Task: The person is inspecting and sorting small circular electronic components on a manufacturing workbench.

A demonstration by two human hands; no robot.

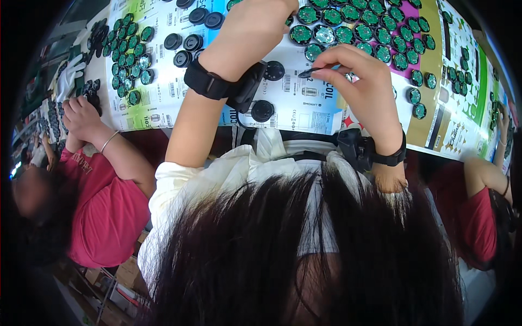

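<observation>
My right hand (361, 76) pinches a thin dark pointed tool (309, 71) between thumb and fingers, its tip just above the printed cardboard sheet (304, 108). Several round green circuit boards (370, 27) lie in rows right behind it. My left hand (253, 27) reaches further up to the same rows of boards, and its fingertips are hidden at the top edge. Both wrists carry black straps with small black devices. Two black round caps (262, 110) lie between my arms.
More black caps (190, 41) and a second group of green boards (128, 51) lie to the left. A person in a red shirt (109, 212) works at left, beside a white glove (68, 76). Another person's arm (481, 179) is at right. Dark hair (304, 255) fills the lower picture.
</observation>
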